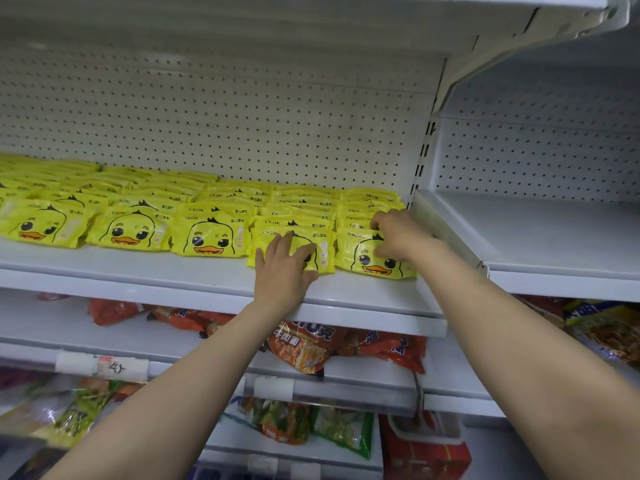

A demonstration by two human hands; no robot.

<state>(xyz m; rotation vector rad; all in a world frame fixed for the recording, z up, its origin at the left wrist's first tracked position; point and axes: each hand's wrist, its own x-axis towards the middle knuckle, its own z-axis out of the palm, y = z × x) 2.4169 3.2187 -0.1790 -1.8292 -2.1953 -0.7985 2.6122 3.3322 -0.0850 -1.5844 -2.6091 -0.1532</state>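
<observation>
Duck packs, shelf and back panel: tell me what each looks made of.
Duck packs: thin plastic film, glossy; light glints off the wrinkles and the edges look crimped.
Shelf: probably painted sheet metal, smooth white semi-gloss, with a thin folded front lip.
Back panel: likely the same painted metal, more matte, punched with regular rows of small holes.

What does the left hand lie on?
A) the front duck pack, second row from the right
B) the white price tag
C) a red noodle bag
A: the left hand lies flat on that yellow duck pack; the right hand grips the rightmost pack.
</observation>
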